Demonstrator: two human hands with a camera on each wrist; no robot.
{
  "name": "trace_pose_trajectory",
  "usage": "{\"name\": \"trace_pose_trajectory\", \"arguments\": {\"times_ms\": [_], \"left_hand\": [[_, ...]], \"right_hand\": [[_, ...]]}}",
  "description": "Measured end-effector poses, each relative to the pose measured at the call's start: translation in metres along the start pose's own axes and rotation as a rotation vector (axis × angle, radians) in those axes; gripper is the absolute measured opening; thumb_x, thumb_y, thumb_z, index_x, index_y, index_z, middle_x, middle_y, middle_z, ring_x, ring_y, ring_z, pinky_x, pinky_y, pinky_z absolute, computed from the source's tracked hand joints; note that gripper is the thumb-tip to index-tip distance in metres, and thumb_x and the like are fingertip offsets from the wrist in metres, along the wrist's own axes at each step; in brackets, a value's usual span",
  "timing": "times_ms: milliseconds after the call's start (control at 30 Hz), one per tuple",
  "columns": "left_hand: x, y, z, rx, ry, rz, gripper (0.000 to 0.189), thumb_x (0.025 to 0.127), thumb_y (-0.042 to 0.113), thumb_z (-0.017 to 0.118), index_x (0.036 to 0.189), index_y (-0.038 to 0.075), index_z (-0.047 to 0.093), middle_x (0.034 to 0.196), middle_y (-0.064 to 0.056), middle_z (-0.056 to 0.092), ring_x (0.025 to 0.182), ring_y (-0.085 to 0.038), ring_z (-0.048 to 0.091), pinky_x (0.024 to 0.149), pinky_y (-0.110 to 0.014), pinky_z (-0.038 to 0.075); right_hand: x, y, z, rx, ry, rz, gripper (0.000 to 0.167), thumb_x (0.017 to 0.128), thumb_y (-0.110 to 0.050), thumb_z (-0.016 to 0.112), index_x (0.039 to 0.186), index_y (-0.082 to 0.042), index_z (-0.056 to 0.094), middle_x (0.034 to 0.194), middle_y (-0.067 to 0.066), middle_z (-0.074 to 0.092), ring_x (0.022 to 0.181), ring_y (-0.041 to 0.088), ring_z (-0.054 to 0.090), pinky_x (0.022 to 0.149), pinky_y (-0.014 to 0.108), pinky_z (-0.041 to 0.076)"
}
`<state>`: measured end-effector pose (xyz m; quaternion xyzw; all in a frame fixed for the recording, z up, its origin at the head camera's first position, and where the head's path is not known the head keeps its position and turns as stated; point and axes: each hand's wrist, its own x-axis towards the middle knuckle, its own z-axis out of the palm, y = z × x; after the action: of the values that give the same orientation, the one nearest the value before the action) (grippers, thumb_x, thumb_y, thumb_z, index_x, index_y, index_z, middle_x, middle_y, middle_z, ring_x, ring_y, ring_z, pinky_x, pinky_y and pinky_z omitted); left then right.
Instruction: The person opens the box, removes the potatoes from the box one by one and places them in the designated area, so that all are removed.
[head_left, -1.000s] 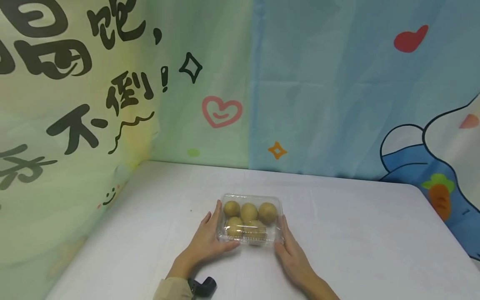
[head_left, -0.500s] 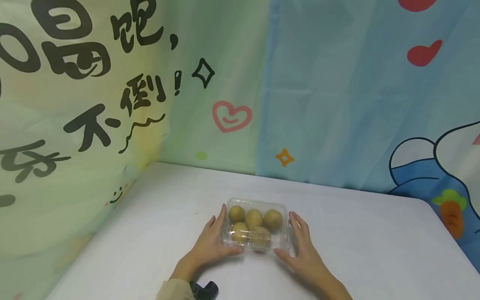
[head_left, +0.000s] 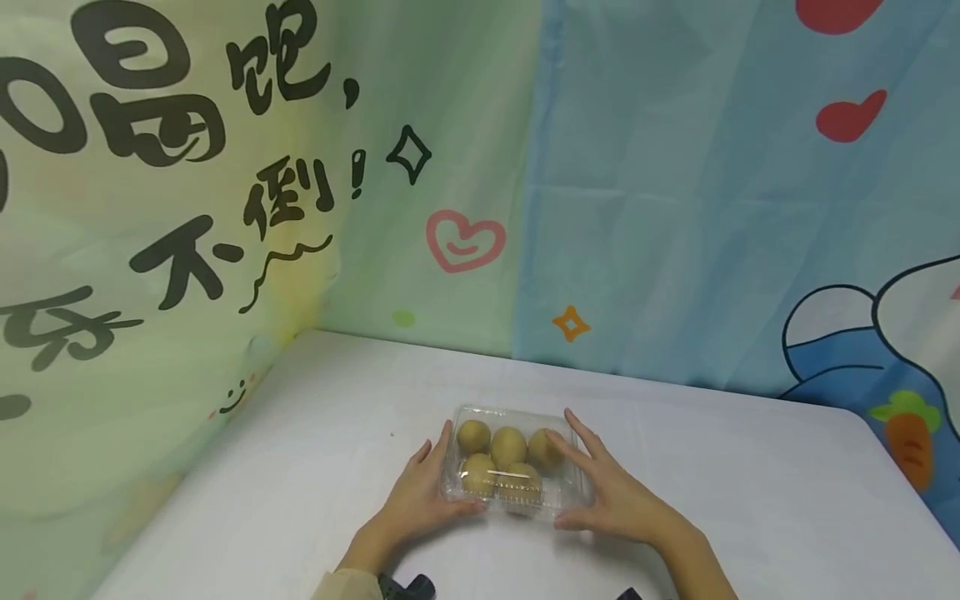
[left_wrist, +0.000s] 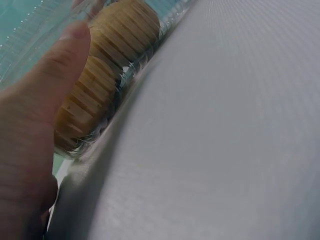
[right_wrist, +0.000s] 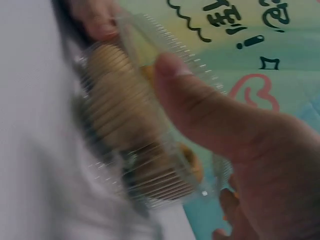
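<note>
Enclosing five balls (head_left: 508,447): one box (head_left: 558,492)

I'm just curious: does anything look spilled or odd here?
Nothing looks spilled or broken. In the transparent plastic clamshell box, the round yellowish-brown items sit unevenly, three far and two near; a tiny dark speck stands out on the white tabletop to its left.
</note>
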<state>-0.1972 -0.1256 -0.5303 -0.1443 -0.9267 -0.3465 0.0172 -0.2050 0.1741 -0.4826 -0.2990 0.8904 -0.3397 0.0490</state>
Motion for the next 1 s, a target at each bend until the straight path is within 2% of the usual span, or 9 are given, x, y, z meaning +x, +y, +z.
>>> {"name": "trace_pose_trajectory", "arguments": {"times_ms": [167, 300, 400, 567, 700, 833, 1000], "left_hand": [[-0.001, -0.001, 0.002, 0.059, 0.034, 0.072, 0.121, 0.063, 0.062, 0.077, 0.149, -0.003, 0.021, 0.149, -0.017, 0.038, 0.135, -0.034, 0.041, 0.116, -0.05, 0.026], [0.0, -0.002, 0.003, 0.08, 0.051, 0.119, 0.12, 0.064, 0.06, 0.077, 0.148, -0.005, 0.022, 0.148, -0.016, 0.04, 0.135, -0.024, 0.044, 0.117, -0.049, 0.024], [0.001, -0.001, 0.004, 0.084, 0.046, 0.131, 0.119, 0.065, 0.06, 0.076, 0.148, -0.005, 0.021, 0.148, -0.015, 0.041, 0.134, -0.023, 0.044, 0.117, -0.049, 0.024], [0.002, 0.002, 0.004, 0.091, 0.048, 0.125, 0.116, 0.066, 0.06, 0.076, 0.147, -0.004, 0.024, 0.145, -0.015, 0.045, 0.132, -0.025, 0.047, 0.117, -0.05, 0.025], [0.001, 0.002, 0.004, 0.095, 0.048, 0.129, 0.113, 0.066, 0.058, 0.077, 0.148, -0.002, 0.025, 0.144, -0.011, 0.048, 0.132, -0.024, 0.047, 0.116, -0.051, 0.025], [0.001, 0.002, 0.004, 0.096, 0.047, 0.139, 0.111, 0.067, 0.057, 0.077, 0.149, 0.0, 0.025, 0.144, -0.009, 0.048, 0.133, -0.023, 0.047, 0.116, -0.053, 0.025], [0.001, 0.003, 0.004, 0.108, 0.059, 0.147, 0.111, 0.068, 0.057, 0.076, 0.149, 0.0, 0.026, 0.144, -0.009, 0.048, 0.132, -0.023, 0.047, 0.115, -0.054, 0.027]], "right_hand": [[0.002, -0.005, -0.005, 0.1, -0.093, 0.085, 0.111, 0.065, -0.043, 0.084, 0.153, -0.024, 0.019, 0.16, 0.01, -0.014, 0.144, 0.047, 0.003, 0.104, 0.069, 0.03], [0.004, -0.005, -0.003, 0.115, -0.1, 0.119, 0.118, 0.066, -0.045, 0.083, 0.154, -0.028, 0.007, 0.16, 0.012, -0.014, 0.144, 0.047, 0.004, 0.104, 0.07, 0.029], [0.003, -0.003, 0.001, 0.102, -0.055, 0.115, 0.117, 0.068, -0.045, 0.082, 0.154, -0.026, 0.005, 0.161, 0.011, -0.005, 0.144, 0.045, 0.011, 0.103, 0.069, 0.032], [0.003, 0.001, 0.008, 0.067, 0.063, 0.075, 0.111, 0.069, -0.043, 0.082, 0.154, -0.019, 0.015, 0.158, 0.014, 0.015, 0.142, 0.042, 0.023, 0.104, 0.066, 0.034], [0.005, 0.002, 0.011, 0.02, 0.133, 0.074, 0.11, 0.067, -0.044, 0.082, 0.153, -0.021, 0.019, 0.156, 0.011, 0.025, 0.141, 0.037, 0.029, 0.106, 0.061, 0.035], [0.006, 0.003, 0.011, -0.034, 0.179, 0.083, 0.108, 0.065, -0.046, 0.083, 0.151, -0.02, 0.024, 0.152, 0.01, 0.034, 0.138, 0.035, 0.036, 0.105, 0.058, 0.039], [0.009, 0.003, 0.009, -0.062, 0.207, 0.08, 0.1, 0.067, -0.044, 0.081, 0.148, -0.013, 0.032, 0.148, 0.014, 0.041, 0.134, 0.037, 0.041, 0.102, 0.059, 0.042]]}}
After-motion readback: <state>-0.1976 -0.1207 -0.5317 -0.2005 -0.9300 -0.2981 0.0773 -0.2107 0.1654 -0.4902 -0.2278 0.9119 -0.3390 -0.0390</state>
